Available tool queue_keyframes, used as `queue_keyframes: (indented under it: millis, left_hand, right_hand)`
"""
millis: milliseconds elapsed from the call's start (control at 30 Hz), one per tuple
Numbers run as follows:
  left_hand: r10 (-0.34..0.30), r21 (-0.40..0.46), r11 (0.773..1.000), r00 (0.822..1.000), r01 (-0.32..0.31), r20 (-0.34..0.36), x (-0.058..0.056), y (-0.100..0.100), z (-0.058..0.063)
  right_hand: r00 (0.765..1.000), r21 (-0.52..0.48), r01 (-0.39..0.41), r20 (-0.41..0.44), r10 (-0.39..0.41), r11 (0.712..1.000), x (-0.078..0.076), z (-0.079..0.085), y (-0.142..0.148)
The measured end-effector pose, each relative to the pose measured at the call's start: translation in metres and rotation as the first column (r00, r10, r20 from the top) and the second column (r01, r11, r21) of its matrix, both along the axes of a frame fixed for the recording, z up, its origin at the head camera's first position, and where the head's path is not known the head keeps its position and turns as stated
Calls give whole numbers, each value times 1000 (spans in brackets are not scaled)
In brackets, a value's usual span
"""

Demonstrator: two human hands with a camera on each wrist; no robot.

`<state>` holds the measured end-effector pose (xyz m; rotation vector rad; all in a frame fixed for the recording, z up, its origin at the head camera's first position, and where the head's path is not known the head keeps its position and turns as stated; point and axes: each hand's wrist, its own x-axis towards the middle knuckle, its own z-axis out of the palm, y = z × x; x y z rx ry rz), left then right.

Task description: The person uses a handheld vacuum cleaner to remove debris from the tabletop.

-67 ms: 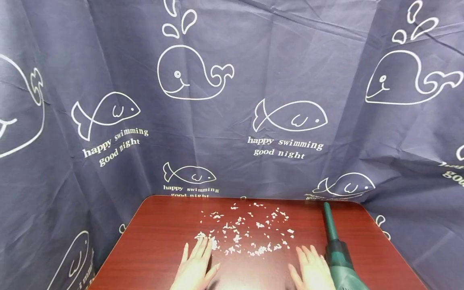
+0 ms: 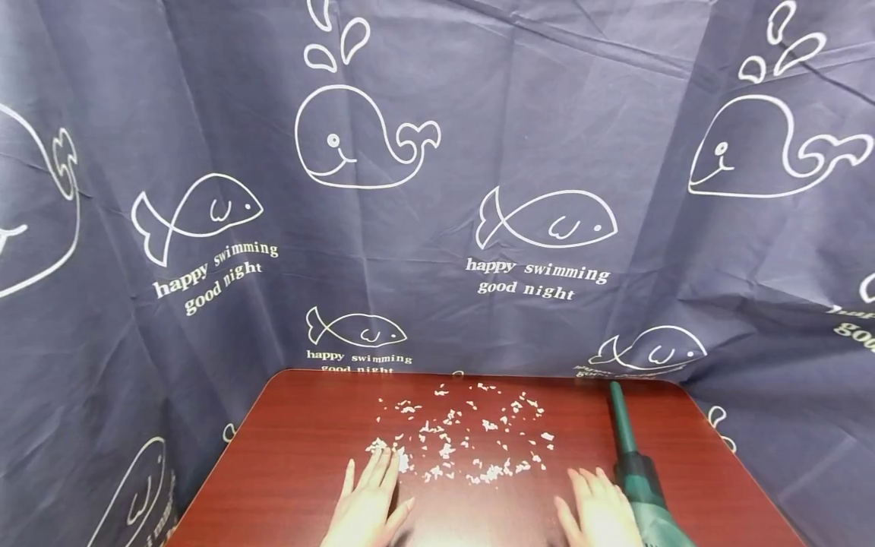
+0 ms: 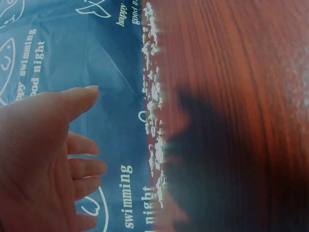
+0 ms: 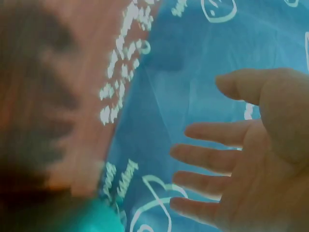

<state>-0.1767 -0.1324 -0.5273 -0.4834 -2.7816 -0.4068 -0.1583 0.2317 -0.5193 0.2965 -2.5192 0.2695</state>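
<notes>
White paper scraps [image 2: 494, 472] lie scattered over the reddish-brown table [image 2: 301, 433]. My left hand [image 2: 364, 505], fingers extended and palm down, is at the near left of the scraps, its fingertips overlapping a few of them in the head view. The left wrist view shows the thumb [image 3: 82, 102] apart from the fingers and nothing held. To the right, my right hand [image 2: 601, 513] has its fingers spread and holds nothing. Close beside it lies a green handheld vacuum [image 2: 641, 479] with a long narrow nozzle [image 2: 620, 418] pointing to the back edge; its near end is cut off by the frame.
A blue-grey curtain [image 2: 424, 243] with white whale and fish prints hangs behind the table and along both sides. Table surface [image 2: 711, 463] extends to the right of the vacuum.
My right hand has shifted a little to the right, closer to the vacuum. The left hand and the scraps look almost the same.
</notes>
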Motion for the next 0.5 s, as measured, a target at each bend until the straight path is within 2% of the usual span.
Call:
queue_keyframes:
  millis: [67,167,367,500]
  left_hand:
    - [-1,5,1000,1000,1,-7,1,0,0]
    - [-6,11,1000,1000,6,-18,1,0,1]
    - [-32,23,999,999,31,29,1,4,2]
    - [-27,26,999,1000,26,12,1,5,2]
  right_hand:
    - [999,-4,11,-46,-11,1000,1,2,10]
    - [998,-29,48,-33,-49,998,3,9,23]
    - [983,-106,160,109,-149,981,12,26,59]
    - [947,-121,270,211,-242,955,21,27,96]
